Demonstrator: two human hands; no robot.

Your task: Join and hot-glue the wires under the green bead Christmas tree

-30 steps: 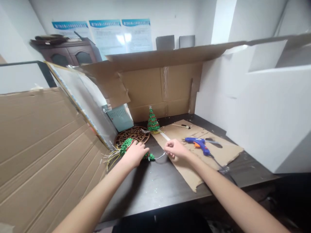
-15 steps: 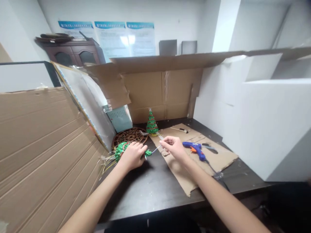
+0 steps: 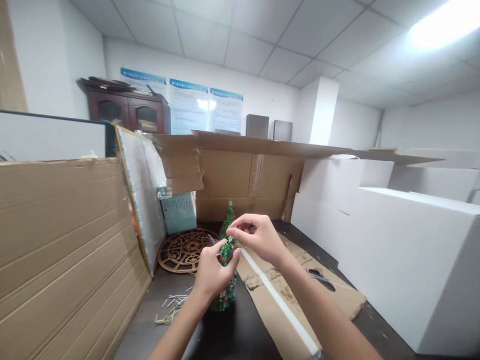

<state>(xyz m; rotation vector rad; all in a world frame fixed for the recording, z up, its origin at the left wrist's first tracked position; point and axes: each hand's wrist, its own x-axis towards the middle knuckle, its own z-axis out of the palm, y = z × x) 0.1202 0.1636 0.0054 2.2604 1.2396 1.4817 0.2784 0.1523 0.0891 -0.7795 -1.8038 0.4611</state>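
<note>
A green beaded tree (image 3: 226, 295) with red beads stands upright on the dark table. My left hand (image 3: 214, 267) is wrapped round its upper part, thumb and fingers on either side. At the tip of this tree my right hand (image 3: 258, 235) pinches a small clear or silvery piece (image 3: 230, 240), partly covered by the fingertips. Behind the hands stands a second green tree (image 3: 229, 215), its lower part hidden.
A carved round wooden trivet (image 3: 180, 252) lies at the left, with loose white and yellow strips (image 3: 172, 306) nearer. Cardboard (image 3: 262, 295) with scissors (image 3: 318, 276) lies at the right. White boxes (image 3: 405, 255) and a cardboard wall (image 3: 232, 170) surround the table.
The held tree has gone from lying sideways to upright. My right hand has come from the thin wire to the tree's tip. The view has tilted up, and the blue glue gun no longer shows.
</note>
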